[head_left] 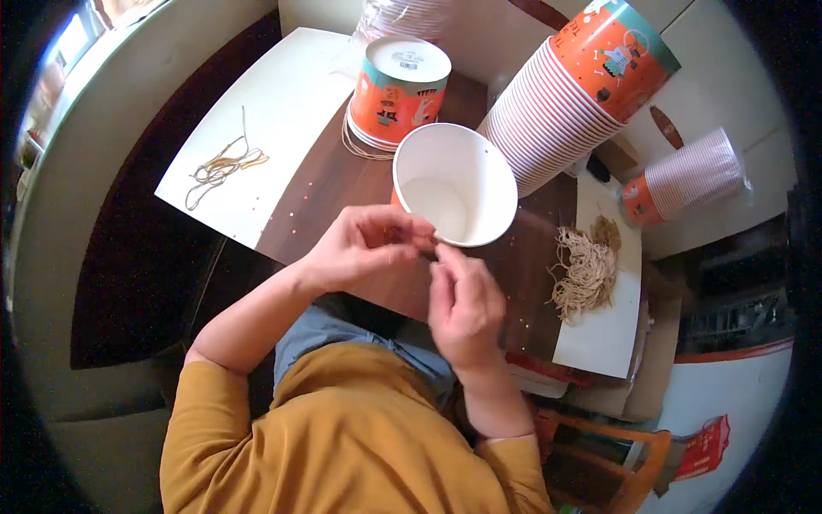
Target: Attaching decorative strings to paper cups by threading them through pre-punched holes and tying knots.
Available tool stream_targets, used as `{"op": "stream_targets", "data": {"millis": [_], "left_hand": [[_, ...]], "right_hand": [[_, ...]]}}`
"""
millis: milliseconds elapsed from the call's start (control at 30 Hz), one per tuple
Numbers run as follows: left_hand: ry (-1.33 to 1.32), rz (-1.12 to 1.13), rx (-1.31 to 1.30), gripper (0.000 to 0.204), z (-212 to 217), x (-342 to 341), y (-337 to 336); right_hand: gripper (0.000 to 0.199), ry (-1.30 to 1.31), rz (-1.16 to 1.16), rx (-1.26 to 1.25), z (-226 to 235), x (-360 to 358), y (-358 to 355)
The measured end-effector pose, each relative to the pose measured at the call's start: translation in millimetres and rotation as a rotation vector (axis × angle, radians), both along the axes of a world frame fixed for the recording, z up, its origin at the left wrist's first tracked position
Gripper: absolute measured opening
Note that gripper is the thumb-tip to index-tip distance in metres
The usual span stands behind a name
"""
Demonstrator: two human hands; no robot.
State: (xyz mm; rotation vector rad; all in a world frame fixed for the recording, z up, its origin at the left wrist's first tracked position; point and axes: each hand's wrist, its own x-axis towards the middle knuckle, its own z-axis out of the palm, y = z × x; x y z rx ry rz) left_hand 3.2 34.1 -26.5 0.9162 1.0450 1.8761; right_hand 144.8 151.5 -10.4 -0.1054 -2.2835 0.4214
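A white-lined paper bucket [467, 184] with an orange outside is at the near part of the table, its open mouth tilted toward me. At its near rim my left hand [368, 244] has its fingers curled and thumb drawn in, touching the edge. My right hand [467, 300] meets it there, thumb and fingertips pinched together just below the rim. Whatever lies between the fingertips is too small to make out. A small dark hole shows in the bucket's far wall. Behind it stands an upside-down orange and teal bucket [398, 103] with cord around its base.
A tall stack of paper buckets [556, 107] leans at the back right; a wrapped stack [685, 180] lies beyond. Beige cords [586, 270] are heaped on the right white panel [591, 347]. Loose cord [224, 167] lies on the left panel. Tiny paper dots dot the brown tabletop [330, 184].
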Motion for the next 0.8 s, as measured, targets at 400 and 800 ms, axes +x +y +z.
{"op": "stream_targets", "data": {"millis": [400,800], "left_hand": [[1.288,0.309,0.192,0.027,-2.1,-6.9,-11.8],[1.272,0.555,0.169,0.023,-10.8,9.3,-17.1]], "right_hand": [[0.022,-0.070,0.103,0.042,36.2,17.4,9.0],[0.015,-0.030,0.083,0.233,14.1,3.1,1.0]]}}
